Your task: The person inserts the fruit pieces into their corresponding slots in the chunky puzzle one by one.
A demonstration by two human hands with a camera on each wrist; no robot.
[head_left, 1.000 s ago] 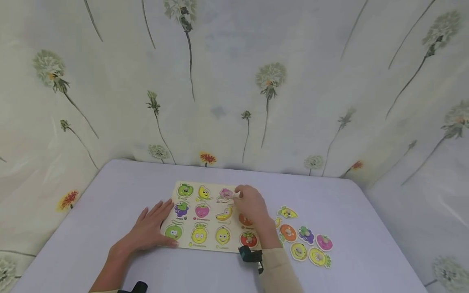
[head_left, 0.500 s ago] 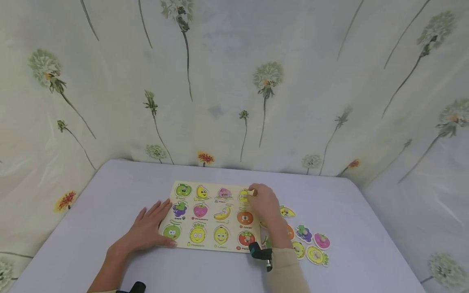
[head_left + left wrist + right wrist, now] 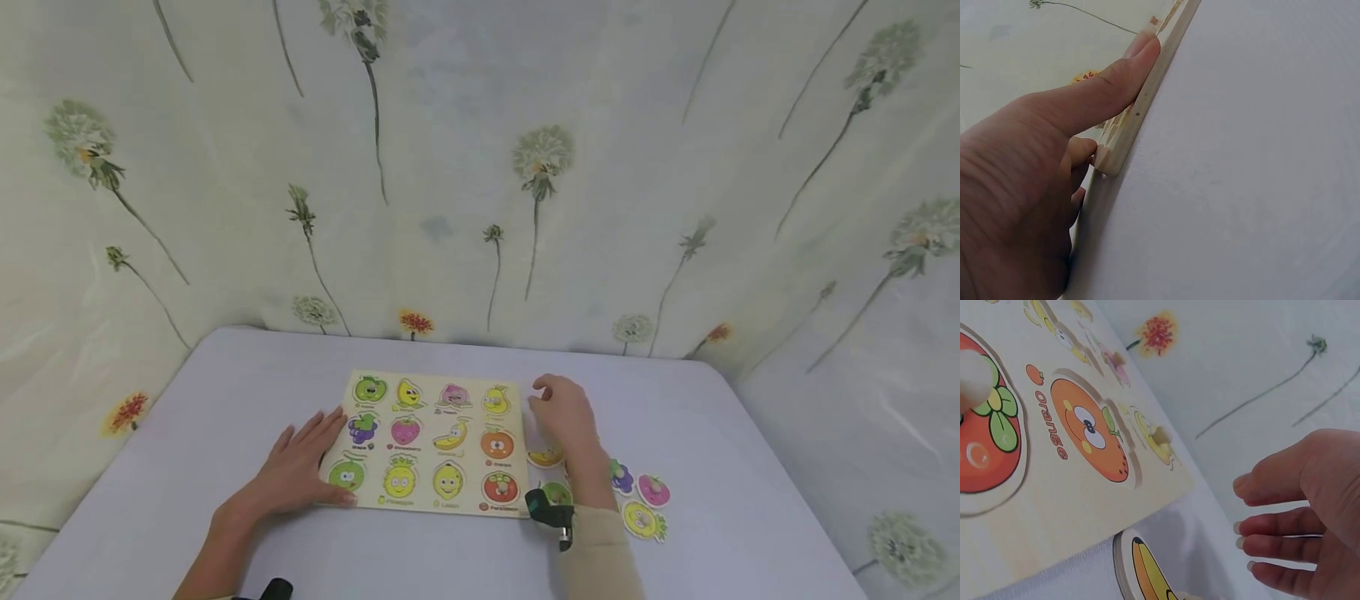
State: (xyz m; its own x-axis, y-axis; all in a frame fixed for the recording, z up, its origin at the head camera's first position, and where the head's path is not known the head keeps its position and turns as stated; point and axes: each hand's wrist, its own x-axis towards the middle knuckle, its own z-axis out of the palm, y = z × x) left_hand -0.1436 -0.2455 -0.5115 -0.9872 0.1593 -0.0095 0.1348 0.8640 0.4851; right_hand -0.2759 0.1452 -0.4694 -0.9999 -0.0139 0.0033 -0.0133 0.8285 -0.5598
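A wooden fruit puzzle board (image 3: pixel 427 504) lies flat on the white table. My left hand (image 3: pixel 300 467) rests at its left side with fingers straight and spread; in the left wrist view the thumb (image 3: pixel 1107 90) lies along the board's front edge. A yellow pear piece (image 3: pixel 496 400) with a knob sits in the far right recess, its knob also visible in the right wrist view. My right hand (image 3: pixel 564 412) is just right of the board, fingers loosely bent and holding nothing. A knobbed persimmon piece (image 3: pixel 501 488) sits in the near right recess.
Loose knobbed pieces lie right of the board: a banana (image 3: pixel 545 457), a green fruit (image 3: pixel 557 493), grapes (image 3: pixel 622 477), a strawberry (image 3: pixel 654 491) and a pineapple (image 3: pixel 644 520). My right forearm hides others. A dandelion-print cloth (image 3: pixel 450 167) hangs behind the table (image 3: pixel 420 554).
My right hand has let go of the pear piece in the far right recess and moved right, off the board. My left hand has stayed at the board's left side.
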